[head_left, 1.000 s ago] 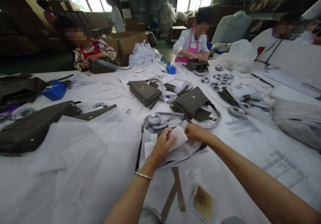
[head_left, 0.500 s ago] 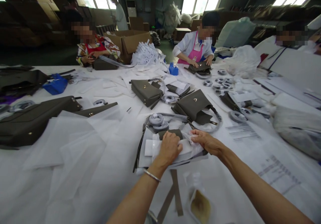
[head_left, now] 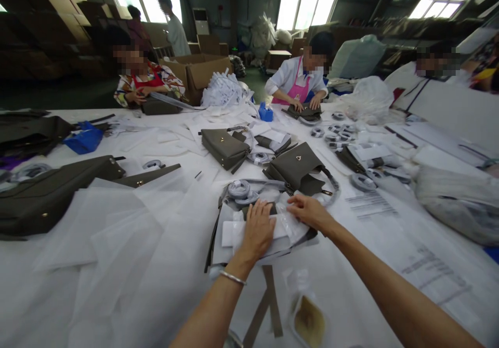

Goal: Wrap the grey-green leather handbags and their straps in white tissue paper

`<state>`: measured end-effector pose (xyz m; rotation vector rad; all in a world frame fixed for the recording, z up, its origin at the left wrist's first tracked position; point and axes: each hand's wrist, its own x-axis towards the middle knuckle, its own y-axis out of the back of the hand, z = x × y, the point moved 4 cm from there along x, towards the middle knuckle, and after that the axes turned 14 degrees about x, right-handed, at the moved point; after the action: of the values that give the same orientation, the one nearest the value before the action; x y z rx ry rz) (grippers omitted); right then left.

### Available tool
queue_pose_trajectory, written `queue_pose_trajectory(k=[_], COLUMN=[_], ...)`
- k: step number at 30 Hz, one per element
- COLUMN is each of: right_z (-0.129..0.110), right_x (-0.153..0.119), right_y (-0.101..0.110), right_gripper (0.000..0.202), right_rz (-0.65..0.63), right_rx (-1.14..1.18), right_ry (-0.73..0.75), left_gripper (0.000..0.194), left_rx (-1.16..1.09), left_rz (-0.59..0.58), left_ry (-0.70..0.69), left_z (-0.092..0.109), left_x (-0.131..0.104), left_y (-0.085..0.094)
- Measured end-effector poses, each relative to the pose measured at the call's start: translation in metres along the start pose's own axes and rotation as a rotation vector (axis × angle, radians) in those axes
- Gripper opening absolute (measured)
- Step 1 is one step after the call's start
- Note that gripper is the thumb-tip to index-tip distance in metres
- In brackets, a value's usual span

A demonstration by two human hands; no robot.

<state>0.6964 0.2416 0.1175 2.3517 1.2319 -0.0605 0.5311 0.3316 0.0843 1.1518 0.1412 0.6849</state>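
Note:
A bag part wrapped in white paper and clear film [head_left: 230, 233] lies flat in front of me. My left hand [head_left: 259, 228] rests on it with fingers stretched out, palm down. At its right side my right hand [head_left: 310, 212] touches the clear film, fingers curled; whether they grip it is hard to tell. Wrapped grey coils [head_left: 238, 188] sit at the part's upper left. Just behind is a dark olive handbag [head_left: 294, 163] with a gold clasp and a wrapped handle.
Another olive handbag [head_left: 223, 148] lies farther back. Large dark bags [head_left: 58, 192] and thin white sheets [head_left: 113, 228] are at left. Dark strips [head_left: 268, 301] and a small dish [head_left: 309, 321] lie near me. Several people are around the table's far side.
My left hand has flattened, its fingers now spread over the part. My right fingers have loosened from the raised film, which now lies lower. The whole view has shifted slightly.

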Motion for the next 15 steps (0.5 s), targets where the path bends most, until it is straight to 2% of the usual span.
queue_pose_trajectory(k=[3,6,9,12,15], right_z=[0.017,0.034,0.039,0.035,0.024], right_x=[0.011,0.039,0.078,0.114,0.134], right_y=[0.039,0.053,0.043,0.021,0.005], right_gripper=[0.016,0.021,0.029,0.034,0.034], right_rz=[0.325,0.382,0.397,0.421,0.509], right_rx=[0.130,0.252,0.393,0.477,0.499], right_ry=[-0.050,-0.143,-0.186,-0.204,-0.159], left_gripper=[0.044,0.047,0.049,0.050,0.051], left_rx=[0.177,0.242,0.256,0.229,0.182], left_rz=[-0.040,-0.053,-0.048,-0.051,-0.058], left_ry=[-0.084,-0.084,-0.081,-0.066,-0.055], left_z=[0.005,0.007,0.006,0.004,0.002], left_x=[-0.005,-0.007,-0.008,-0.009,-0.010], left_y=[-0.008,-0.013,-0.014,-0.015,-0.018])
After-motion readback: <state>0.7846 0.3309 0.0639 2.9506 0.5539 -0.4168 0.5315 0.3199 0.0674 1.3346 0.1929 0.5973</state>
